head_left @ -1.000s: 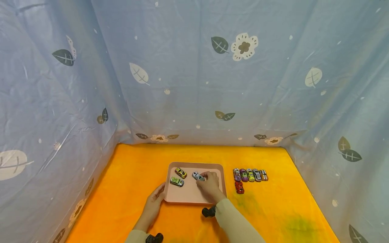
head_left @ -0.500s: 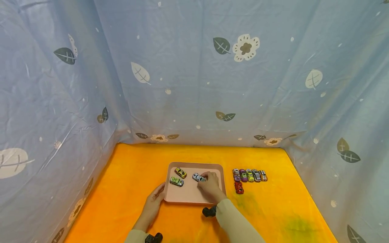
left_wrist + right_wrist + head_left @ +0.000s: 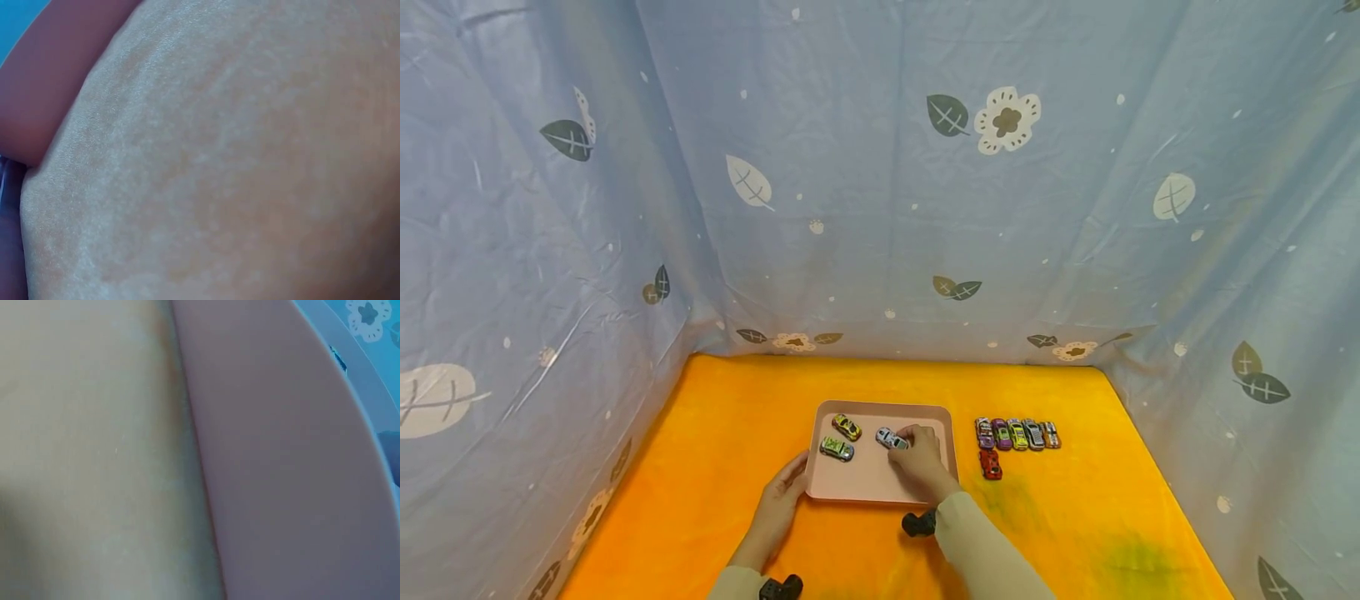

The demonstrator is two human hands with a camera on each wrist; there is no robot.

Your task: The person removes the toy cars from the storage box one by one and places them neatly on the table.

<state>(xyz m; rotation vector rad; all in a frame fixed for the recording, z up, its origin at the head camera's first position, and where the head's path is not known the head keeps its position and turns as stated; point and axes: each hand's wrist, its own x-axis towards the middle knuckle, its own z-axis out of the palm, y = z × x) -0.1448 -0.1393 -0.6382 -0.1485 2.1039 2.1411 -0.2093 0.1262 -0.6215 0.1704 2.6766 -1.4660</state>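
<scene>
A pink rectangular tray [image 3: 865,482] lies in the middle of the head view. Inside it, my right hand [image 3: 919,462] pinches a white and pale blue toy car [image 3: 891,437] between thumb and fingers, low over the tray floor. To the left, a yellow toy car [image 3: 847,427] and a green toy car [image 3: 837,448] sit in the same tray. My left hand [image 3: 780,497] rests against the tray's left side near the front corner, fingers fairly straight. Skin fills most of both wrist views, with part of the pink tray [image 3: 281,437] beside it in the right one.
Right of the tray, several toy cars [image 3: 1017,433] stand side by side in a row on the orange cloth [image 3: 737,408]. A red toy car [image 3: 990,464] is just in front of the row's left end. Blue patterned curtains [image 3: 850,250] enclose the back and sides.
The white and pale blue car has shifted very slightly right and turned a little in my right hand. The left hand stays at the tray's side.
</scene>
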